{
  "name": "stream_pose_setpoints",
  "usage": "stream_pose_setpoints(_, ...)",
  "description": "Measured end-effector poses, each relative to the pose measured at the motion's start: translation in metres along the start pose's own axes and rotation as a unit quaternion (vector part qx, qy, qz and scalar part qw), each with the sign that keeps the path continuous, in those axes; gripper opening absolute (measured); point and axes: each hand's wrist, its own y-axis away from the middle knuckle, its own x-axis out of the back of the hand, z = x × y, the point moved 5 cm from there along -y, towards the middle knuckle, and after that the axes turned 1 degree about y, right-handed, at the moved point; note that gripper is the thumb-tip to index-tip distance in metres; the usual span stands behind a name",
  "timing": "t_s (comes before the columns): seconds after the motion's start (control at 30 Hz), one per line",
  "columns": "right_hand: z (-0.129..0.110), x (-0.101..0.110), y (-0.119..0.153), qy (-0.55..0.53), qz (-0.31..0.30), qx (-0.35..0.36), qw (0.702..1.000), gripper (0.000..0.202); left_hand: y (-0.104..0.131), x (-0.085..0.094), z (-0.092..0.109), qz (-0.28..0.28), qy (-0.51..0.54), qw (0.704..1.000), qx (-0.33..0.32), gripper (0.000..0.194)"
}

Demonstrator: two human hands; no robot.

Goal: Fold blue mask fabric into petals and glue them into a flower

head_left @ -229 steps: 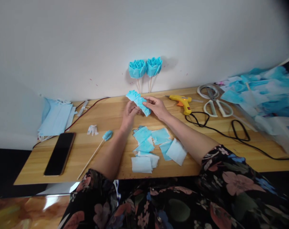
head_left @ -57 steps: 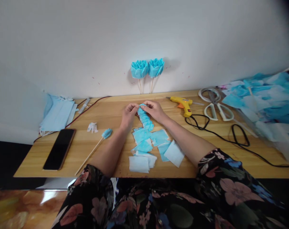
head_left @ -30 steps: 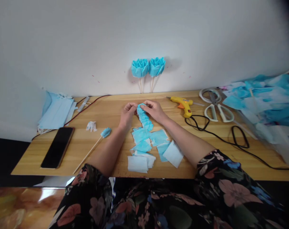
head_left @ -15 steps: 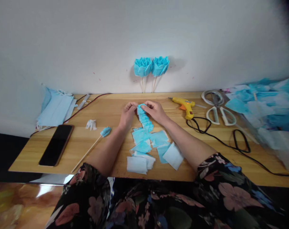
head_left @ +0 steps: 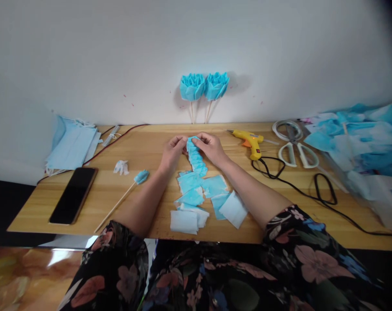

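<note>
A pleated strip of blue fabric [head_left: 196, 160] hangs down toward me, its far end between my two hands. My left hand [head_left: 174, 151] pinches that end from the left. From the right, my right hand [head_left: 211, 147] grips it with thumb and fingers. Just below the strip lie cut blue and white fabric pieces [head_left: 191, 181], some overlapping. Left of my left forearm rests a thin wooden stick [head_left: 116, 205] tipped with a small rolled blue bud [head_left: 141, 176].
Two blue fabric flowers [head_left: 192, 87] on sticks lean at the wall. On the right are a yellow glue gun [head_left: 252, 140] with black cord, scissors [head_left: 292, 151] and a fabric heap [head_left: 358, 138]. Leftward lie face masks [head_left: 71, 144], a phone [head_left: 73, 195] and a white scrap [head_left: 121, 167].
The view has shifted slightly, so everything sits a little higher in it. Both hands stay on the strip's far end; the strip hangs a bit straighter.
</note>
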Motion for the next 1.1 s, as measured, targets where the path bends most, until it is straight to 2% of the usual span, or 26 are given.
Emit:
stream_pose_setpoints(0.1, 0.001, 0.0024, -0.0003, -0.013, 0.015, 0.004, 1.0, 0.051, 0.0013, -0.0011, 0.0016, -0.002, -0.052, 0.999, 0.001, 0.036)
stream_pose_setpoints(0.2, 0.0006, 0.0048, -0.0008, -0.039, 0.027, 0.009, 0.999, 0.058, 0.0022, -0.001, 0.003, 0.008, -0.061, 0.998, -0.003, 0.033)
stream_pose_setpoints(0.5, -0.003, -0.0005, -0.0013, -0.018, -0.006, 0.001, 1.0, 0.047, 0.0041, -0.0055, 0.0042, -0.026, -0.085, 0.996, -0.008, 0.035)
stream_pose_setpoints(0.63, -0.0006, 0.0003, -0.0013, -0.02, -0.006, 0.002, 1.0, 0.05, 0.0041, -0.0059, 0.0035, -0.041, -0.068, 0.997, -0.006, 0.035)
stream_pose_setpoints(0.9, -0.0003, 0.0029, -0.0014, -0.068, -0.003, 0.008, 0.998, 0.055, 0.0018, 0.0007, -0.0002, -0.001, -0.032, 0.999, -0.019, 0.039)
stream_pose_setpoints(1.1, -0.0053, -0.0016, 0.0001, -0.058, -0.024, -0.014, 0.998, 0.05, 0.0028, -0.0038, 0.0011, -0.024, -0.058, 0.998, -0.009, 0.036)
